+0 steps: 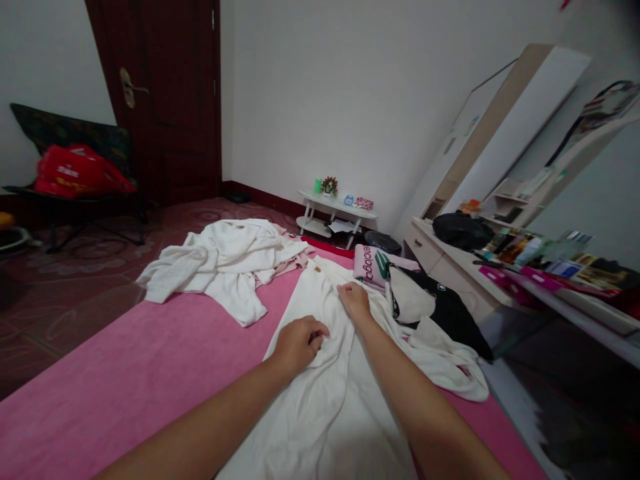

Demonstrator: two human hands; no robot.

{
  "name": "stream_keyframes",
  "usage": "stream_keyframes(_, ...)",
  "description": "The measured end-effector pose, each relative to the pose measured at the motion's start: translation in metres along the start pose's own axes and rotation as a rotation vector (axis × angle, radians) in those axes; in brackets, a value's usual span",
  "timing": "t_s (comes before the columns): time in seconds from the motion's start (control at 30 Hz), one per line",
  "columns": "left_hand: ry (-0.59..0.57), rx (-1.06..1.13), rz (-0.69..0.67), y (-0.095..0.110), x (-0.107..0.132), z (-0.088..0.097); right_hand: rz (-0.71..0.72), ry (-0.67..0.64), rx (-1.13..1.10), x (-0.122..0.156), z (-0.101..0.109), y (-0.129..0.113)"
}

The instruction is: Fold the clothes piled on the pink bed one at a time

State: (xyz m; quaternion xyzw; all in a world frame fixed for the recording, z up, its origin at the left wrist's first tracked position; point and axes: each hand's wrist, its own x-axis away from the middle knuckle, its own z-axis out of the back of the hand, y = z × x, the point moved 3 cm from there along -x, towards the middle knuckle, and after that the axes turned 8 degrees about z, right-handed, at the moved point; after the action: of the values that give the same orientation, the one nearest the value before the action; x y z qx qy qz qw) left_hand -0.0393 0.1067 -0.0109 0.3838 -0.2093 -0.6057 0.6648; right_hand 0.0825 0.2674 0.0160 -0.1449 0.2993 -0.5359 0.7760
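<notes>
Across the bed before you stretches a pink cover (125,373), and on it a white garment (373,413) lies spread lengthwise beneath your hands. To its left is a heap of white clothing (230,257); to its right, a black bundle (457,317), then a smaller folded pink shirt (367,260) with lettering. Your left hand (300,343) curls loosely over the garment; your right hand (354,300), farther up, bends its fingers inward. Whether either grips cloth, I cannot tell.

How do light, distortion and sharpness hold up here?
Head view: dim overall, the central white cloth garment greyest at its near end; apparent wide-angle stretch leans the tall white-and-beige unit outward; small mixed-colour bottles at right look blurred.
</notes>
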Motion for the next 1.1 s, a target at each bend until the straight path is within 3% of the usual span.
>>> stream_keyframes(0.17, -0.011, 0.015, -0.015, 0.0, 0.0, 0.001, -0.065, -0.05, 0.078, -0.032, -0.024, -0.015)
stream_keyframes(0.27, 0.004, 0.082, -0.029, 0.002, -0.001, 0.002, -0.051, 0.023, 0.094, -0.047, -0.025, -0.022)
stream_keyframes(0.47, 0.313, 0.292, 0.066, -0.002, -0.008, 0.016, 0.039, 0.146, 0.054, -0.061, -0.04, -0.04)
stream_keyframes(0.63, 0.268, 0.282, 0.131, -0.016, -0.016, 0.013, 0.152, -0.031, -0.051, -0.054, -0.065, -0.043)
stream_keyframes(0.73, 0.25, 0.284, 0.159, -0.022, -0.018, 0.011, 0.231, -0.155, -0.128, -0.044, -0.06, -0.04)
stream_keyframes(0.87, 0.242, 0.31, 0.188, -0.025, -0.018, 0.011, 0.348, -0.229, -0.19, 0.001, -0.019, -0.037)
stream_keyframes(0.93, 0.242, 0.324, 0.199, -0.025, -0.018, 0.012, 0.452, -0.275, -0.215, 0.043, 0.008, -0.04)
stream_keyframes(1.0, 0.239, 0.334, 0.202, -0.025, -0.018, 0.012, 0.657, -0.397, -0.255, 0.094, 0.033, -0.049)
stream_keyframes(1.1, 0.233, 0.337, 0.192, -0.024, -0.017, 0.012, 0.792, -0.56, -0.206, 0.161, 0.055, -0.059)
